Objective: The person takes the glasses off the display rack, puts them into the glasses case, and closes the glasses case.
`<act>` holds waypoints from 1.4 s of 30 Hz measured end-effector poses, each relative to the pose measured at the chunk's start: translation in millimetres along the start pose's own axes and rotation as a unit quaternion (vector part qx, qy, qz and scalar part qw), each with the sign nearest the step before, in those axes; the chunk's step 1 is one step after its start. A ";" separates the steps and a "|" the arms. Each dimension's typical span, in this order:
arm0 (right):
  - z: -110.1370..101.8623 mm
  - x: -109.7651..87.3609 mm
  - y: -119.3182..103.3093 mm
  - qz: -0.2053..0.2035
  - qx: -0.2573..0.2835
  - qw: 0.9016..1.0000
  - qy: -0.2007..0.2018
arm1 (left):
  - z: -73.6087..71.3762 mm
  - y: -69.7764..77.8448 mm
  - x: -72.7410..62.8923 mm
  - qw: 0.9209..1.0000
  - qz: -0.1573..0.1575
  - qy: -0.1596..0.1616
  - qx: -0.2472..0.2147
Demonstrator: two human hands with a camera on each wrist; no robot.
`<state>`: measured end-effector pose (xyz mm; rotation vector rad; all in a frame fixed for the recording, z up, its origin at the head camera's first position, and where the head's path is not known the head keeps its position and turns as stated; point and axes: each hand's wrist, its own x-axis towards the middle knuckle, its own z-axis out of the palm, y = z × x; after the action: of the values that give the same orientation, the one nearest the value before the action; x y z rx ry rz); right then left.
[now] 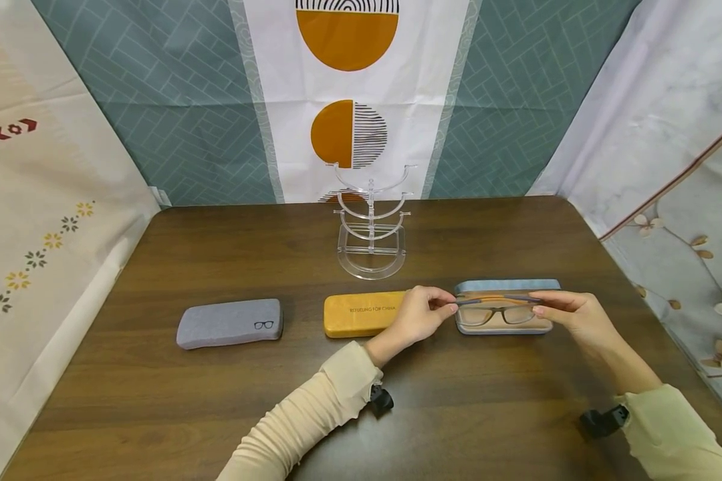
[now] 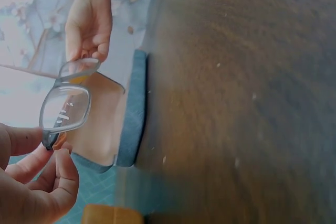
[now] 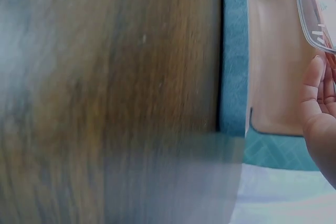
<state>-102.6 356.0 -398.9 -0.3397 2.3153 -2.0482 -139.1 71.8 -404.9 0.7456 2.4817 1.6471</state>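
Note:
A pair of glasses [image 1: 497, 312] with thin dark rims and orange-and-dark temples is held over an open blue glasses case [image 1: 508, 286]. My left hand [image 1: 418, 315] pinches one end of the glasses between thumb and fingers. At the other end, my right hand [image 1: 577, 319] pinches them too. In the left wrist view, the clear lenses [image 2: 65, 108] stand in front of the case's beige lining [image 2: 100, 119]. The right wrist view shows one lens [image 3: 317, 17] above my right thumb, with part of the glasses cut off by the frame edge.
Partly behind my left hand lies a yellow glasses case [image 1: 355, 315], shut. Farther left is a shut grey glasses case [image 1: 231, 324] with a small glasses print. A clear tiered display stand [image 1: 371, 260] rises at the back of the brown wooden table [image 1: 247, 254]. Patterned cloths hang around it.

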 end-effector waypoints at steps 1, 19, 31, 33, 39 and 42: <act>-1.7 -0.1 1.0 0.003 -0.003 1.000 0.002 | 2.0 -0.2 0.7 1.000 -0.005 0.001 0.001; -21.9 -1.7 12.2 0.032 -0.004 0.999 0.009 | 28.0 1.9 14.8 0.998 -0.067 0.012 0.018; -25.2 1.4 16.8 0.070 -0.101 0.992 0.009 | 35.2 -3.4 17.2 0.995 -0.046 0.017 0.085; -25.5 0.7 16.8 0.080 -0.121 0.989 0.014 | 36.4 -2.8 17.3 0.994 -0.042 0.017 0.100; -26.4 -1.0 15.6 0.115 -0.191 0.974 0.031 | 36.8 -1.7 16.7 0.992 -0.037 0.005 0.117; -26.6 -1.0 14.8 0.121 -0.226 0.966 0.033 | 35.2 -1.8 17.6 0.992 -0.037 -0.009 0.123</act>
<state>-108.2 383.8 -410.0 0.0086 2.6911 -1.4345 -144.0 108.6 -417.8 0.6787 2.6950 1.3196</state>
